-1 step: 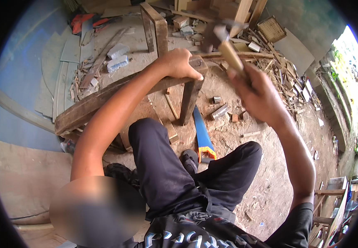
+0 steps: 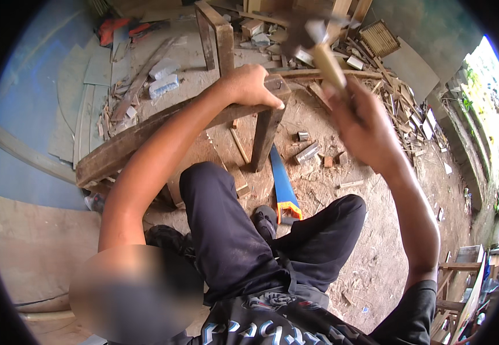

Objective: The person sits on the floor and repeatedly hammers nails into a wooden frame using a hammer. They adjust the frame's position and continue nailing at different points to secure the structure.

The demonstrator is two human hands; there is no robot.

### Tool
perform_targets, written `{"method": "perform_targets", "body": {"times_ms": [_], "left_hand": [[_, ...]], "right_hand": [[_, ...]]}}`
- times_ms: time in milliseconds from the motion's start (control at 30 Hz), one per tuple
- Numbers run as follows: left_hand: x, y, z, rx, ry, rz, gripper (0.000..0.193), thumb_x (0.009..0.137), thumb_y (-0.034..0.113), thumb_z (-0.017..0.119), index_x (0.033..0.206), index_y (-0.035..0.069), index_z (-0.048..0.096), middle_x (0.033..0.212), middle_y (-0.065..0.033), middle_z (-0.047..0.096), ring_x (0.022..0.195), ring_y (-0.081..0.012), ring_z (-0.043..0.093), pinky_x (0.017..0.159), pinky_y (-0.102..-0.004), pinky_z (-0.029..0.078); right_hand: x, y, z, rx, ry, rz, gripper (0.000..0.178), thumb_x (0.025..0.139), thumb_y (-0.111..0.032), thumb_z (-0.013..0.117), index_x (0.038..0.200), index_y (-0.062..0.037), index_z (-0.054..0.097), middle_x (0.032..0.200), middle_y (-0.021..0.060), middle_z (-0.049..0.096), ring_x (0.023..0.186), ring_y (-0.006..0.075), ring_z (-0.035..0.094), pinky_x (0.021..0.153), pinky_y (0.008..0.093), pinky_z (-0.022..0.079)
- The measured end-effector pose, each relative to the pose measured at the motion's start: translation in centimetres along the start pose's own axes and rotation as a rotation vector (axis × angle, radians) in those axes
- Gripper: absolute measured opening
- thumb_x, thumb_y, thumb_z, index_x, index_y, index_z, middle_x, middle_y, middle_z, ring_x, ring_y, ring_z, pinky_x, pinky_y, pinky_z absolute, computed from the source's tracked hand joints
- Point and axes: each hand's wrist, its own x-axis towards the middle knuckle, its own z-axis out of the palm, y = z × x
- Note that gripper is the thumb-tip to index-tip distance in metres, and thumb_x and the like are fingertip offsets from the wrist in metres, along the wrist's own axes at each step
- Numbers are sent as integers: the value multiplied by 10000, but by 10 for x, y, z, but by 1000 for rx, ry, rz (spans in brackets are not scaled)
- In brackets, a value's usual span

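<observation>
Carpentry looks partway: one dark brown wooden beam (image 2: 101, 161) already meets one square wooden leg (image 2: 265, 141) at its right end; what remains cannot be told. The left hand (image 2: 252, 89) clasps that end, the right hand (image 2: 367, 129) wraps one pale-handled metal hammer (image 2: 328, 66) raised nearby, and one blue-bladed, orange-handled handsaw (image 2: 282, 178) lies below.

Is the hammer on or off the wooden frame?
Off: the right hand holds the hammer up, its blurred head visibly apart from the wooden frame.
</observation>
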Motion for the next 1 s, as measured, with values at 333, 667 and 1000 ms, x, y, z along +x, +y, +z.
{"method": "perform_targets", "body": {"times_ms": [333, 667, 1000], "left_hand": [[12, -9, 3, 34, 50, 83, 642, 620, 504, 861, 898, -62, 739, 816, -242, 721, 775, -338, 725, 712, -419, 555], [7, 1, -4, -29, -29, -22, 681, 607, 496, 861, 985, -56, 735, 882, -225, 739, 832, -307, 733, 769, -398, 567], [9, -3, -6, 1, 10, 43, 701, 599, 519, 865, 929, -85, 728, 825, -255, 720, 771, -331, 726, 712, -413, 561]], "right_hand": [[3, 6, -2, -188, -39, 22, 399, 1021, -377, 565, 976, 19, 565, 792, 230, 641, 705, 349, 643, 668, 456, 472], [-1, -5, 7, 74, 130, -28, 342, 1030, -330, 570, 1043, 11, 574, 733, 132, 620, 658, 190, 586, 605, 397, 460], [3, 1, 6, -148, -91, 48, 389, 1014, -354, 571, 999, 35, 583, 826, 236, 658, 770, 382, 668, 729, 480, 496]]}}
